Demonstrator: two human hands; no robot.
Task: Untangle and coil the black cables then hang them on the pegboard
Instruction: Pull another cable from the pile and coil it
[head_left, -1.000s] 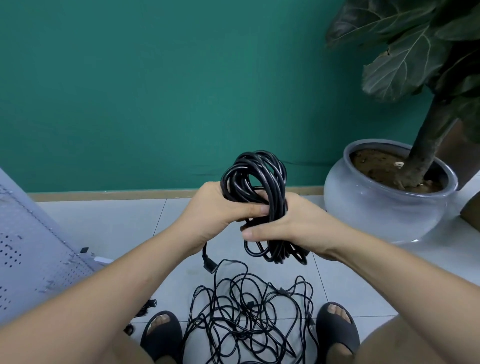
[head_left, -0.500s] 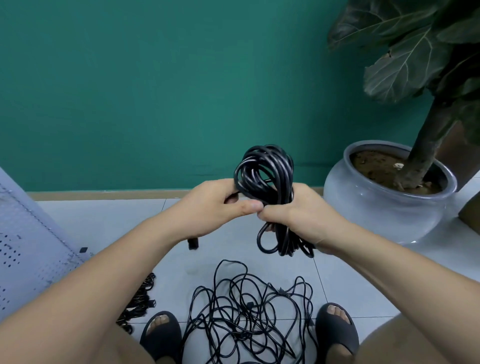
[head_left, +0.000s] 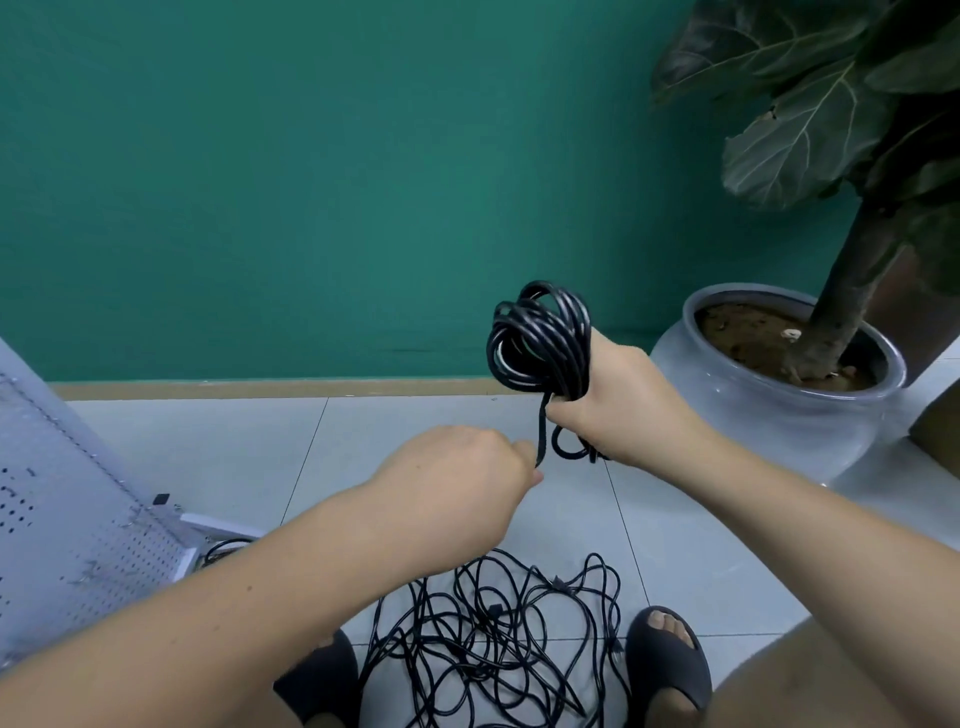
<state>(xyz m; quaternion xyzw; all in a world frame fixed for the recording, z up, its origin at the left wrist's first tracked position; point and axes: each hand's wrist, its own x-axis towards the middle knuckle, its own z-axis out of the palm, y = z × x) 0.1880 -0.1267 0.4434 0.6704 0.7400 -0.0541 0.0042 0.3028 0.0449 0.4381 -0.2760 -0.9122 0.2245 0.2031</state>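
Your right-hand fingers (head_left: 565, 411) are curled tight round the waist of the coiled bundle (head_left: 540, 338) of black cable. The right hand (head_left: 621, 410) grips the bundle upright at about 1 o'clock from the middle of the view, with loops standing above the fist and a short loop hanging below it. A loose strand (head_left: 542, 431) drops from the fist toward 7 o'clock. Your left-hand fingers (head_left: 522, 453) are pressed together and pinch its lower end. The left hand (head_left: 457, 473) sits on the 8 o'clock side of the right one, not touching it but joined to it by that strand.

Straight down at 6 o'clock, the tangled cables (head_left: 493, 639) lie in a loose heap on the tiled floor (head_left: 363, 426) between your two black sandals (head_left: 670, 670). At 8 o'clock the white pegboard (head_left: 62, 519) stands at a slant, and a bit more black cable (head_left: 223, 545) shows at its lower corner.

At 3 o'clock sits a round grey pot (head_left: 779, 415), well apart from both hands. It holds brown soil (head_left: 748, 338), and from the soil rises the trunk (head_left: 852, 280) of a plant whose broad dark leaves (head_left: 795, 135) fill the 2 o'clock corner. A green wall (head_left: 311, 182) closes the view at 12 o'clock.
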